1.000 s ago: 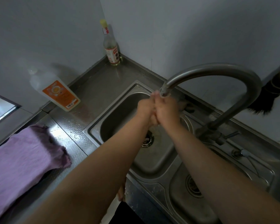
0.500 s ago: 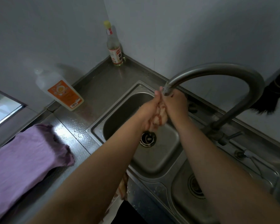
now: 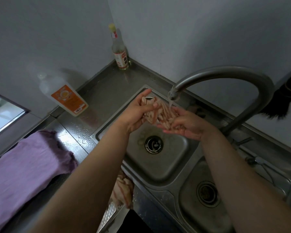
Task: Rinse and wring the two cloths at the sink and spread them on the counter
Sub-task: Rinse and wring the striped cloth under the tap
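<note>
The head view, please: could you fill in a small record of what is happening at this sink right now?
activity: rinsing a crumpled pink-and-white striped cloth under running water
tap: curved grey metal faucet, water flowing
left hand: grips the cloth from the left side
right hand: cups the cloth from below, fingers curled
basin: left bowl of the steel double sink, round drain uncovered
other cloth: purple cloth spread on the steel counter
bottles: clear bottle with orange label leaning on the wall; tall yellow-capped bottle in the corner
</note>
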Action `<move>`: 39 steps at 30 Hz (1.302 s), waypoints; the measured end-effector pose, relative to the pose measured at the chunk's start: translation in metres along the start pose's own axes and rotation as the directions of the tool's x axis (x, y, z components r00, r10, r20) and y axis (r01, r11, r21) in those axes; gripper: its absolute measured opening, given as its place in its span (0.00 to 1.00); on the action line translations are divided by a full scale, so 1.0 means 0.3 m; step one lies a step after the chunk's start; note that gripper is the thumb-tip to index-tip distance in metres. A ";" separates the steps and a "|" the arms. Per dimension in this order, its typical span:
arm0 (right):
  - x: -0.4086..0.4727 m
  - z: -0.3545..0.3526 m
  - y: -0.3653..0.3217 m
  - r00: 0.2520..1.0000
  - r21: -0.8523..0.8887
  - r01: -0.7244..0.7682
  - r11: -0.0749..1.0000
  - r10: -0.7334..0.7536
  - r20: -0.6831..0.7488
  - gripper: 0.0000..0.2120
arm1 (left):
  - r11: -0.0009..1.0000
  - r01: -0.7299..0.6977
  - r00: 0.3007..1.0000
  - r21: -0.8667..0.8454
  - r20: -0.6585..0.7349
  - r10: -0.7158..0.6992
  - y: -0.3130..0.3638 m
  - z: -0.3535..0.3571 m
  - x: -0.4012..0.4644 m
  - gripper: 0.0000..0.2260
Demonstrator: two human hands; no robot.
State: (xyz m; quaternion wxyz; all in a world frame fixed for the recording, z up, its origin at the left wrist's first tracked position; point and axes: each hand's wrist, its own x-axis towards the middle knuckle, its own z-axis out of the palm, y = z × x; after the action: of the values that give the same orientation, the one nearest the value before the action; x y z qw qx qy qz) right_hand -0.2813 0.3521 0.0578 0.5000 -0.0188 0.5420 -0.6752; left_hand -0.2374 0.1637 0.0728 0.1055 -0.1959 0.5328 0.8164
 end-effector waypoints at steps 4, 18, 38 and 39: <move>-0.010 -0.002 0.015 0.996 -0.218 -0.070 0.973 0.055 -0.075 0.25 | 0.998 0.013 0.999 -0.066 -0.034 -0.015 -0.003 0.009 -0.005 0.22; 0.020 0.250 0.077 0.912 -0.238 0.228 0.944 -0.292 -0.287 0.12 | 0.980 0.123 0.880 0.158 -0.473 -0.034 -0.152 0.119 0.096 0.13; 0.173 0.155 -0.042 0.738 0.372 0.482 0.794 -0.139 -0.660 0.16 | 0.954 0.250 0.869 -0.163 -0.396 -0.296 -0.148 0.177 0.104 0.24; 0.170 0.158 -0.047 0.741 0.386 0.474 0.791 -0.122 -0.660 0.16 | 0.954 0.241 0.878 -0.178 -0.380 -0.292 -0.141 0.176 0.099 0.24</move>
State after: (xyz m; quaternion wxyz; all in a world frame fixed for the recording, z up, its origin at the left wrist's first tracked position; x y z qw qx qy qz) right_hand -0.2891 0.2817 0.0616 0.1650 0.2458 0.4525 -0.8412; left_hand -0.2589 0.2281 0.0437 0.0927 -0.4372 0.4586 0.7680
